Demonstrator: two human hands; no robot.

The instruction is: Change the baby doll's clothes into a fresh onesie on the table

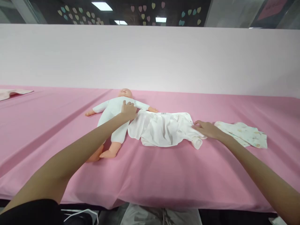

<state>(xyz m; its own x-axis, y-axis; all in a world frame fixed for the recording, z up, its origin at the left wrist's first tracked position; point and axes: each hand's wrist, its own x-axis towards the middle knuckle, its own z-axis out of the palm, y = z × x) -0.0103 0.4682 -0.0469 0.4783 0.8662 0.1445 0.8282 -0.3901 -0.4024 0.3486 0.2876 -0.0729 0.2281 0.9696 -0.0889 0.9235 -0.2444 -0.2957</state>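
Observation:
A doll (pixel 114 107) in a white bodysuit lies on its back, arms spread, head toward the wall. Beside it a white baby garment (pixel 164 129) is laid out, gathered in the middle, with a small printed label at its top edge. My left hand (pixel 128 111) is over the doll's side at the garment's left edge; its fingers are curled and seem to pinch the cloth, though the fingertips are partly hidden. At the garment's right end, my right hand (pixel 206 128) touches the cloth near a short sleeve, fingers stretched and a little apart.
To the right lies a folded, patterned pale cloth (pixel 246 134), close to my right forearm. Another light cloth (pixel 14 93) is at the far left. A pink sheet (pixel 164 178) covers the table, and a white wall (pixel 150 59) rises behind it.

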